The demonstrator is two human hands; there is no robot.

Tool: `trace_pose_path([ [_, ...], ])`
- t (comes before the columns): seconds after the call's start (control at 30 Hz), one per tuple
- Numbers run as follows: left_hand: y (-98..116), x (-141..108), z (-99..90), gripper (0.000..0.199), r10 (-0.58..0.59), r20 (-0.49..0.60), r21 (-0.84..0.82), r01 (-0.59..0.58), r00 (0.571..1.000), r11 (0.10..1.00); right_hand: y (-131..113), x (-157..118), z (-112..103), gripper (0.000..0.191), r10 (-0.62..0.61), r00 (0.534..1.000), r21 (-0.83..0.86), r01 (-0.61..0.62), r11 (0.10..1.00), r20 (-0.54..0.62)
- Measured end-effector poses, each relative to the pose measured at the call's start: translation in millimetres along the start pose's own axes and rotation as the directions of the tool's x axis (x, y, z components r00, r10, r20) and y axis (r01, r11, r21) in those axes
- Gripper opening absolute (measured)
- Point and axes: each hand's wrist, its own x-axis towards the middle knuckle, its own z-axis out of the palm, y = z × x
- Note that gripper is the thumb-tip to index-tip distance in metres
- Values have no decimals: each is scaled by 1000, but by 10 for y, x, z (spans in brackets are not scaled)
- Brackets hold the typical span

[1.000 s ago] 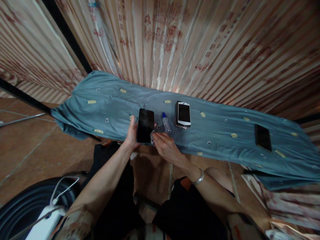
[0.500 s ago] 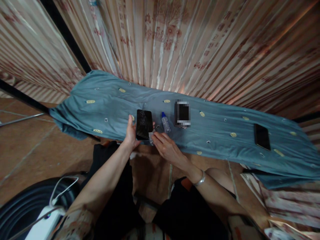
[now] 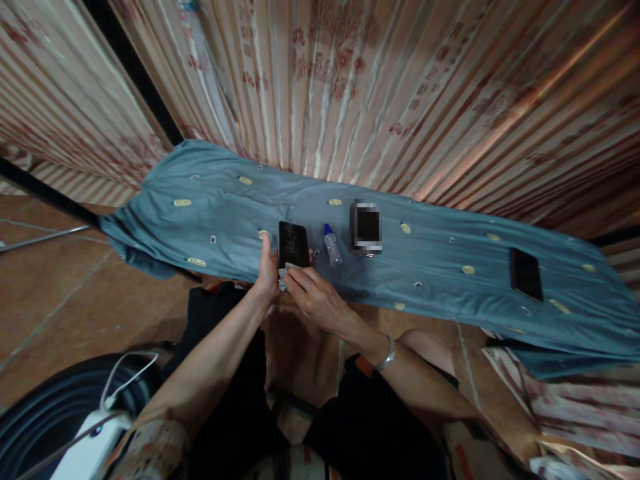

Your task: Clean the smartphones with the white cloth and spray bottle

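A black phone (image 3: 293, 245) with a streaked, smudged-looking screen is held over the front edge of the cloth-covered table. My left hand (image 3: 269, 270) grips it from beneath, with the thumb along its left side and fingertips showing at the right. My right hand (image 3: 315, 297) is closed on a small whitish wipe (image 3: 284, 272), pressed to the phone's lower end. Just right of the phone lies a clear bottle with a blue cap (image 3: 332, 247). Farther right is a dark boxy object (image 3: 365, 228), partly blurred out by pixels.
Another dark phone (image 3: 526, 274) lies toward the right end of the blue-green cloth (image 3: 225, 213). Behind the table hangs a pleated curtain (image 3: 320, 93). On the floor at lower left are a coiled black hose (image 3: 45, 393) and a white power strip (image 3: 85, 443).
My right hand has moved left with the wipe, from the phone's lower right corner to its lower left. The phone has shifted slightly right and tilted a little.
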Motion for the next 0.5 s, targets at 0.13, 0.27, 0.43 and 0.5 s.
trace_pose_path([
  [0.13, -7, -20, 8, 89, 2, 7, 12, -2, 1000, 1000, -29, 45, 40, 34, -5, 1000, 31, 6, 1000, -20],
  [0.27, -20, -27, 2, 85, 49, 1, 20, -49, 999, 999, -32, 78, 38, 33, -10, 999, -13, 10, 1000, -31],
  [0.43, -102, -13, -22, 72, 109, 10, 27, -109, 994, 994, 14, 124, 38, 38, 66, 998, 15, -66, 998, -5],
  [0.5, -148, -4, -47, 65, 127, 18, 46, -128, 992, 991, 55, 143, 49, 39, 100, 995, 20, -100, 995, -7],
])
